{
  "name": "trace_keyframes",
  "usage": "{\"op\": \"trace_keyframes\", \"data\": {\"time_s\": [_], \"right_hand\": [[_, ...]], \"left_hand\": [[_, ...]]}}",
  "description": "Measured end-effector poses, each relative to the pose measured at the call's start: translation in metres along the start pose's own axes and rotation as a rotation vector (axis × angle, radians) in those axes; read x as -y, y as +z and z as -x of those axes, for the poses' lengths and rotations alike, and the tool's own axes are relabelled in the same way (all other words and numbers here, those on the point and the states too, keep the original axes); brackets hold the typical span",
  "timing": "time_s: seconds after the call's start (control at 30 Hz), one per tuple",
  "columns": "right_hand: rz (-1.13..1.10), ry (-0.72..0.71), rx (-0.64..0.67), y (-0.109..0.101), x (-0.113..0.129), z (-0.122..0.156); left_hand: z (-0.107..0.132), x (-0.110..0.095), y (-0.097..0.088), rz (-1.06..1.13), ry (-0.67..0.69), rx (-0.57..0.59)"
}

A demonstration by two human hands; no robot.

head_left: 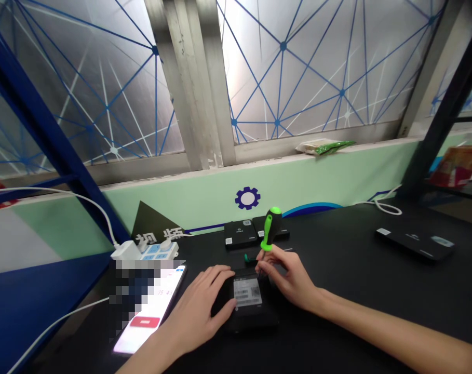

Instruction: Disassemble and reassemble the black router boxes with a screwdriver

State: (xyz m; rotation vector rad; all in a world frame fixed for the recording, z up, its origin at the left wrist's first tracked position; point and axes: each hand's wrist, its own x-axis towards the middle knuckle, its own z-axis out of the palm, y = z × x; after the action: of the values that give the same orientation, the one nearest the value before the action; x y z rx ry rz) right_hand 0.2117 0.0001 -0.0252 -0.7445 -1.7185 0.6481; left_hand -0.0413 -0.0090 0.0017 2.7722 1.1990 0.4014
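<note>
A black box-shaped device (255,318) lies label side up on the dark table, with a white printed label (247,292) on its face. My left hand (202,296) rests along the device's left side, fingers stretched out and thumb on its edge. At the far right corner of the device, my right hand (286,272) pinches the shaft of a green and black screwdriver (272,228). The screwdriver stands nearly upright, handle on top. Its tip is too small to make out against the device. Just behind lies a small green-ended dark tool (248,257), partly hidden by my right hand.
Two similar black boxes (239,234) lie near the wall, and another black box (415,242) is at the right. A lit phone (153,311) lies left of my left hand. Behind it sits a power strip (160,251) with a white charger (125,252) and cables.
</note>
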Motion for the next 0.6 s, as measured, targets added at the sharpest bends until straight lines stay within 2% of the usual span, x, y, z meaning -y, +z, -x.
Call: {"op": "trace_keyframes", "data": {"time_s": [0.2, 0.6], "right_hand": [[0.05, -0.001, -0.026, -0.001, -0.002, 0.0], [0.065, -0.08, 0.086, -0.004, 0.008, 0.003]], "left_hand": [[0.003, 0.004, 0.003, -0.001, 0.024, 0.065], [0.003, 0.004, 0.003, 0.016, 0.0, 0.086]]}}
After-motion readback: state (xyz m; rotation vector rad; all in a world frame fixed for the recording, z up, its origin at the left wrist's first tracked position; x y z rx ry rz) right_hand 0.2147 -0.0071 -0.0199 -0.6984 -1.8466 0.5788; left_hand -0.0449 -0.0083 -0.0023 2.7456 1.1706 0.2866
